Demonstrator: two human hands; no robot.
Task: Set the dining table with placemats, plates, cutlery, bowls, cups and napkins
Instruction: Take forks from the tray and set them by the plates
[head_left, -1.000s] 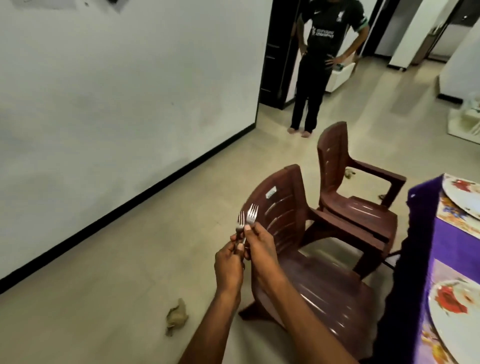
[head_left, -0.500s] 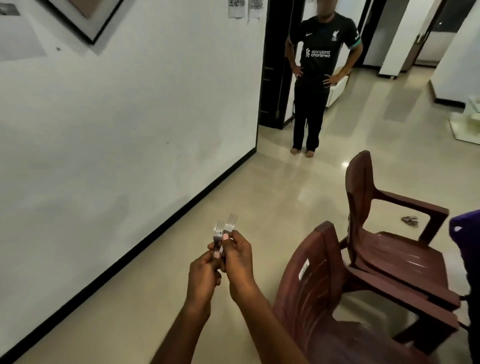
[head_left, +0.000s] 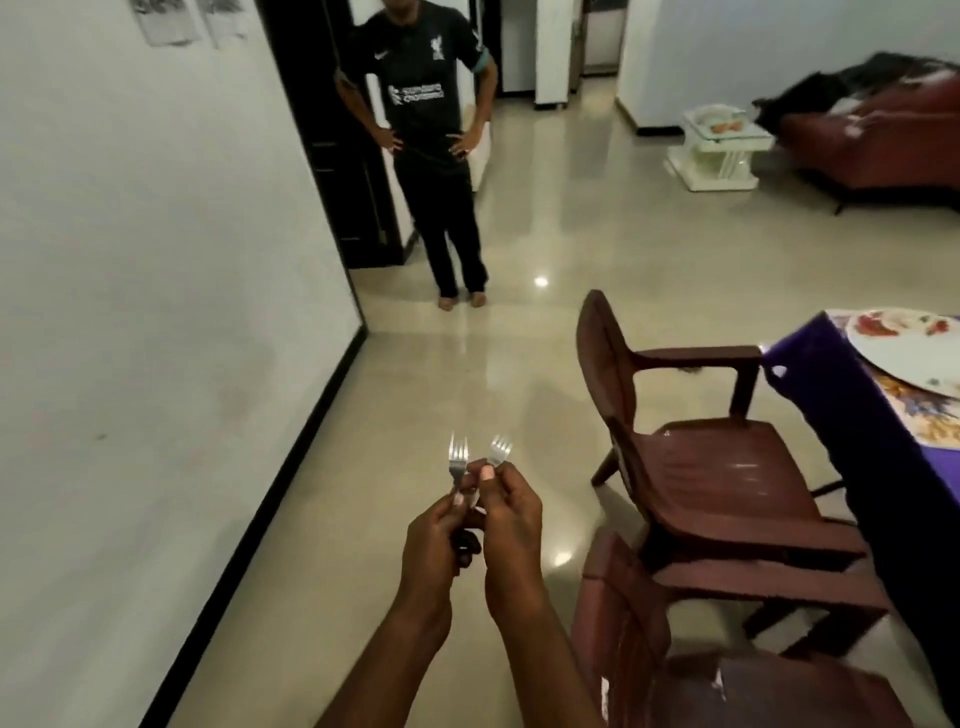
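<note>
We saw the white wall (head_left: 130, 312) filling the left side, with a black skirting strip along its foot, and the pale glossy floor (head_left: 493, 364) running from near to far. At the far end a person in a dark shirt (head_left: 431, 119) stood by a dark doorway, hands on hips. Far right, a red sofa (head_left: 872, 140) carried dark cloth, and just left of it sat a small white stand (head_left: 714, 150).

On the right edge, the counter (head_left: 852, 395) wore a purple cloth. On it lay a patterned placemat (head_left: 924, 415), and on that a white plate (head_left: 904, 348) with red flowers. Two brown plastic chairs stood left of the counter: the far chair (head_left: 701, 441) showed its seat and armrest, while the near chair (head_left: 701, 665) was cut off by the bottom edge, its back close to the far chair's seat.

Near the centre, over the floor and well apart from the counter, both of our hands were raised side by side, touching. Our left hand (head_left: 431, 540) curled around the handle of the left fork (head_left: 458, 460), which stood upright with its tines up. Our right hand (head_left: 511, 525) pinched the right fork (head_left: 500, 451) between thumb and fingers, its tines tilted slightly rightward. The two fork heads stood just beside each other, apart at the tines; the handles were hidden within our fingers.
</note>
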